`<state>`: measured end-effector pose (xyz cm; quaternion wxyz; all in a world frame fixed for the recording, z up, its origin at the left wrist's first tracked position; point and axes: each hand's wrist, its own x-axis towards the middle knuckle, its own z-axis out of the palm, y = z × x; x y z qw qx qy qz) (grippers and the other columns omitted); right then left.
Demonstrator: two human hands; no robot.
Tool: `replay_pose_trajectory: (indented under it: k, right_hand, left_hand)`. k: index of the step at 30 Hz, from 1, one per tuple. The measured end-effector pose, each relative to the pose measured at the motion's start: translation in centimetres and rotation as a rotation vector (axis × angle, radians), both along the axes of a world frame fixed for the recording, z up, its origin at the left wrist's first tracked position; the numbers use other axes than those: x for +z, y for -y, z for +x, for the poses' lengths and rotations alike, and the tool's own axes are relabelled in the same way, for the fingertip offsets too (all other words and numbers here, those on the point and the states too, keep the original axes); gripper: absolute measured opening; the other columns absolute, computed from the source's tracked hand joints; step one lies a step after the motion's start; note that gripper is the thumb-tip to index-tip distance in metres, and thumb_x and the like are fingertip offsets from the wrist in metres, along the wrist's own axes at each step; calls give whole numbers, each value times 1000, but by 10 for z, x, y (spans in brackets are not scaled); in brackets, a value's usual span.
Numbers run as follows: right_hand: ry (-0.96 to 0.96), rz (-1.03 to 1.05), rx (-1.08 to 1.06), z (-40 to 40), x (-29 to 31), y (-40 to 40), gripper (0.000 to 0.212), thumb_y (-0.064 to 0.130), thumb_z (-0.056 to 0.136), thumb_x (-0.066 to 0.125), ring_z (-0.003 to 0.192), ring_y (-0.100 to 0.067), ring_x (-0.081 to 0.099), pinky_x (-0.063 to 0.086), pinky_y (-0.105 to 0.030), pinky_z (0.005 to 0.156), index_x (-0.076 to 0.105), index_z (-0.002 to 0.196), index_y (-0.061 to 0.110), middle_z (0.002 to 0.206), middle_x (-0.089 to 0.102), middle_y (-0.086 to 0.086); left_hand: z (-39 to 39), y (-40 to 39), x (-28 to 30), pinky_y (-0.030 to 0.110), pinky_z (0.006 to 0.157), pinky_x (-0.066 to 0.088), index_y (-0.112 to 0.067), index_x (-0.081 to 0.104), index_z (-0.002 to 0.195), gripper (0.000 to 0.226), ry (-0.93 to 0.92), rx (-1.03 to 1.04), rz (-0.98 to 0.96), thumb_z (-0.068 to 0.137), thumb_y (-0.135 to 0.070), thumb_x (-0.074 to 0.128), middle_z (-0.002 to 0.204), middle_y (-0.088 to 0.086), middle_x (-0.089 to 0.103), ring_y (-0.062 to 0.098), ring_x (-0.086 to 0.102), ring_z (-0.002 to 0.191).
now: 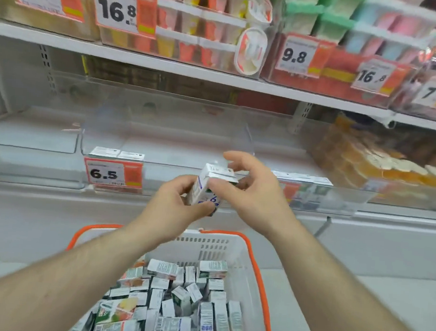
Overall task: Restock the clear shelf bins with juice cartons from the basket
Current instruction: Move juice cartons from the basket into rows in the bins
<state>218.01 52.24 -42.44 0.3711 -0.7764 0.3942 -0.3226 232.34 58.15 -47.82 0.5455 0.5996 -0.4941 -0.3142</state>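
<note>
Above the white orange-rimmed plastic basket (250,256) of cartons, the left hand (171,208) is gripping a small white-and-blue juice carton (206,188), right hand (251,191) fingers pinching its top. Likely mid-transfer; next it needs lowering into the clear plastic shelf bin (176,149) ahead.
</note>
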Motion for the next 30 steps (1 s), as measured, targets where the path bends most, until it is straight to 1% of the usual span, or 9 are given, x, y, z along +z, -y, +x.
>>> replay_pose_trajectory:
  k: [2, 4, 6, 8, 10, 13, 21, 26, 30]
  right_hand:
    - [-72, -88, -123, -11, 1, 5, 49, 49, 74, 74, 99, -10, 59, 50, -28, 88, 64, 120, 32, 115, 61, 9]
    - [-94, -140, -221, -24, 3, 11, 39, 40, 79, 72, 107, -10, 60, 49, -29, 95, 69, 116, 27, 115, 67, 8]
    - [-28, -143, -326, -43, 7, 21, 37, 32, 78, 71, 108, -8, 62, 49, -31, 97, 72, 115, 25, 114, 70, 10]
    - [85, -157, -449, -68, 15, 35, 37, 28, 77, 70, 105, -7, 63, 51, -32, 96, 73, 114, 23, 113, 71, 10]
    - [166, -209, -574, -94, 22, 56, 39, 28, 78, 69, 106, -6, 62, 50, -28, 96, 71, 117, 22, 115, 69, 9]
    - [119, -303, -738, -125, 20, 95, 44, 29, 85, 66, 115, -4, 54, 37, -14, 96, 64, 128, 20, 127, 62, 7]
    - [-307, -300, -866, -164, -10, 179, 46, 36, 94, 58, 136, -18, 44, 31, -36, 114, 56, 138, 22, 147, 50, 3]
    - [-602, -144, -773, -160, -18, 196, 38, 33, 93, 53, 122, -25, 54, 32, -40, 112, 64, 128, 27, 129, 65, -1]
    - [-559, -34, -753, -152, -26, 200, 27, 23, 80, 50, 99, -34, 58, 46, -39, 93, 72, 93, 15, 99, 69, -10]
  left_hand:
    - [-20, 18, -2, 18, 62, 50, -24, 68, 96, 24, 96, 13, -32, 80, -9, 78, 86, -6, 71, 9, 66, 73]
    - [-42, 37, -2, 19, 59, 45, -31, 67, 91, 24, 152, 20, -61, 79, -14, 78, 80, -12, 68, 2, 59, 67]
    - [-65, 50, 0, 25, 71, 48, -34, 67, 99, 28, 177, 29, -137, 79, -18, 78, 87, -16, 68, 3, 60, 78]
    - [-84, 65, 0, 36, 96, 45, -30, 63, 122, 45, 411, 125, -256, 79, -27, 75, 117, -9, 63, 13, 56, 109]
    - [-98, 79, 0, 45, 113, 23, -32, 41, 145, 72, 744, 250, -203, 80, -38, 71, 151, 8, 33, 27, 29, 139]
    - [-107, 102, -12, 53, 117, -1, -45, 8, 152, 88, 988, 236, 58, 83, -44, 64, 160, 14, -11, 32, -7, 148]
    - [-108, 117, -40, 49, 114, -17, -42, 20, 151, 83, 1000, 253, 85, 80, -27, 61, 159, 15, -11, 27, -7, 147]
    - [-107, 119, -43, 47, 113, -20, -40, 25, 150, 81, 985, 277, 34, 80, -22, 61, 160, 15, -7, 26, -4, 146]
    - [-107, 120, -43, 46, 112, -22, -41, 23, 150, 80, 984, 282, 38, 81, -22, 60, 159, 13, -9, 25, -5, 145]
